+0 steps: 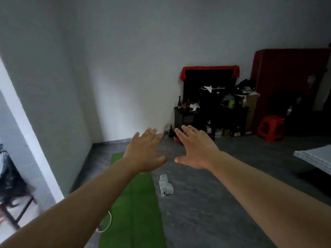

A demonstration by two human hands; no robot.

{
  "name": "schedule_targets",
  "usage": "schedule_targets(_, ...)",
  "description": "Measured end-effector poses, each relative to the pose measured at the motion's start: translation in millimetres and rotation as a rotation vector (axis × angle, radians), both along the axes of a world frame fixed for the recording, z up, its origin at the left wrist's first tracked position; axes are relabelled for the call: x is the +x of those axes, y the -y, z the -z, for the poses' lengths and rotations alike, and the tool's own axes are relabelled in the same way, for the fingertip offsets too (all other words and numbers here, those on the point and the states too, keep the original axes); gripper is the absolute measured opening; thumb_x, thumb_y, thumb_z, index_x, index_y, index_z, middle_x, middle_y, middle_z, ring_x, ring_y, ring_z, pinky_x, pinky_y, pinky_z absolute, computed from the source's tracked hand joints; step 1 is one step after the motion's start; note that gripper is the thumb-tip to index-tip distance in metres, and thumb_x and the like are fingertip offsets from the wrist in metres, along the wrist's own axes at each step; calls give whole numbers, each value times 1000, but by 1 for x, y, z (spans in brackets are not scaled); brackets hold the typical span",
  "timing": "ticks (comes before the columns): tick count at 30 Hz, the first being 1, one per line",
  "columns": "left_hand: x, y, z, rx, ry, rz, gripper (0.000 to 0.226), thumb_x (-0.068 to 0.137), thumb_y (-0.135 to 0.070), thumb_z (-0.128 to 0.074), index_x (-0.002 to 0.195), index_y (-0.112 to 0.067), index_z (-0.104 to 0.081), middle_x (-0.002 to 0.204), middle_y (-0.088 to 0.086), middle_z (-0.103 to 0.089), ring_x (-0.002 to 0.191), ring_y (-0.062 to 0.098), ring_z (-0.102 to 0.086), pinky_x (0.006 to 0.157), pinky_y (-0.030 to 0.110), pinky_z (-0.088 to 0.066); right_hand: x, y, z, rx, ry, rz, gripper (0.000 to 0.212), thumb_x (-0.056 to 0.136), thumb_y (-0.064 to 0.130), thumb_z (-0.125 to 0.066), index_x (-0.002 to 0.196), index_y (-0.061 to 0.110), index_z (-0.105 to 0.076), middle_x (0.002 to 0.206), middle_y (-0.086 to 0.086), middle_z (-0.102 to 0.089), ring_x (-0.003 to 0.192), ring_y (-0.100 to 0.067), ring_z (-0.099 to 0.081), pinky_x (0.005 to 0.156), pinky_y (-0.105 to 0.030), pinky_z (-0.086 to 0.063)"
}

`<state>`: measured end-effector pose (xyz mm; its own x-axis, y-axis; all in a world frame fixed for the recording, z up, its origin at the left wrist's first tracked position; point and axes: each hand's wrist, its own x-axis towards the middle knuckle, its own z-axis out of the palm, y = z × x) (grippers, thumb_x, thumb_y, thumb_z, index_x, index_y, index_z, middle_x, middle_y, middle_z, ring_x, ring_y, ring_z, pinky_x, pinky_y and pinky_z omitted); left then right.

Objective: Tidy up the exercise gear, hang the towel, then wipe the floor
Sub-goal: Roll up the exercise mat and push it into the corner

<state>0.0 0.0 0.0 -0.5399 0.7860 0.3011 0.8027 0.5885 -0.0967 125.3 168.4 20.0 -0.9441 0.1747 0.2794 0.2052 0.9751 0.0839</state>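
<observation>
Green exercise mat, unrolled flat on the dark grey floor; long axis running straight away from the viewer toward the corner of the white wall, near end cut off by the bottom edge, far end partly hidden by the left hand. Evenly green, no visible creases. Just beside its right edge, a small pale grey towel, crumpled into a loose roll, long axis roughly parallel to the mat. Both lower in view than the hands: mat beneath the left forearm, towel beneath the gap between the two thumbs, about equally close to either hand. Left hand and right hand held out level, palms down, fingers straight and spread, grasping nothing. Judged stage: nothing tidied yet; next reach probably downward and back toward the body. Thin white cord looped at the mat's left edge. Further off, dark cabinet with bottles and red stool by the far wall.
</observation>
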Motion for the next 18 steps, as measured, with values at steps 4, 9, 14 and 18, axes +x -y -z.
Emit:
schedule_targets(4, 26, -51, 24, -37, 17, -20, 91, 86, -73, -36, 158, -26, -6, 167, 2, -2, 153, 19, 2, 124, 49, -5, 24, -62, 25, -7, 51, 19, 109, 81, 67, -61, 158, 24, 3, 166, -7, -4, 153, -26, -4, 122, -51, -15)
schedule_targets(9, 51, -102, 58, -58, 61, -63, 91, 87, -72, -38, 158, -27, -5, 167, 2, -1, 153, 20, 2, 123, 49, -4, 48, -119, 67, -63, 112, 8, 110, 81, 66, -63, 158, 25, 4, 166, -8, -2, 153, -27, -2, 122, -50, -13)
schedule_targets(14, 59, -134, 106, -58, 178, -113, 90, 88, -70, -38, 159, -27, -3, 167, 0, 2, 153, 18, 6, 123, 51, -5, 44, -148, 117, -156, 183, -8, 111, 81, 64, -65, 158, 25, 5, 166, -6, -1, 153, -26, -2, 122, -50, -12)
schedule_targets(18, 45, -151, 148, -117, 222, -142, 90, 88, -68, -39, 159, -26, -3, 167, 1, 2, 153, 17, 6, 123, 51, -5, 24, -162, 160, -234, 253, -19, 111, 80, 63, -66, 158, 26, 5, 166, -6, -1, 153, -26, -2, 123, -50, -12)
